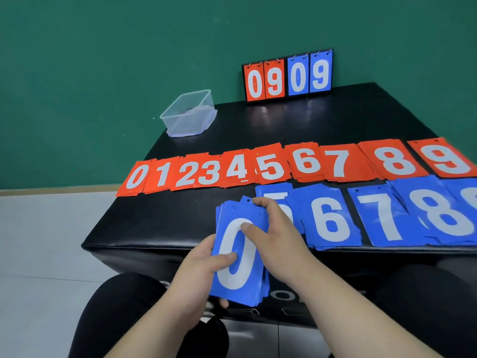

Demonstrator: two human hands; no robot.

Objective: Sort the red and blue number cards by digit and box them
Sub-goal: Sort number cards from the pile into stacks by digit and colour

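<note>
At the lower centre of the frame, a stack of blue cards (240, 257) with a white 0 on top is held over the near edge of the black desk (309, 122). The left hand (197, 276) has its grip clamped on the stack's lower left, thumb across the face and fingers underneath, which appears to carry the weight. The right hand (281, 241) has its grip closed on the upper right, thumb on the 0 and fingers curled over the top edge, seemingly to square the stack or peel off the top card. Across the middle of the frame a row of red card piles (296, 164) runs from 0 at the left to 9 at the right, so the red sort looks complete. Below it at the right lie the blue 5 pile (273, 193), partly hidden behind the right hand, then the blue 6 pile (327, 220), blue 7 pile (379, 215) and blue 8 pile (444, 213), with another blue pile cut off by the frame edge. No blue piles lie under the red 0 to 4, so the low blue digits are probably in the held stack. A clear plastic box (189, 113) waits at the upper left on the desk's far corner, well apart from the cards. A flip scoreboard (287, 76) reading 09 09 stands at the top centre.
</note>
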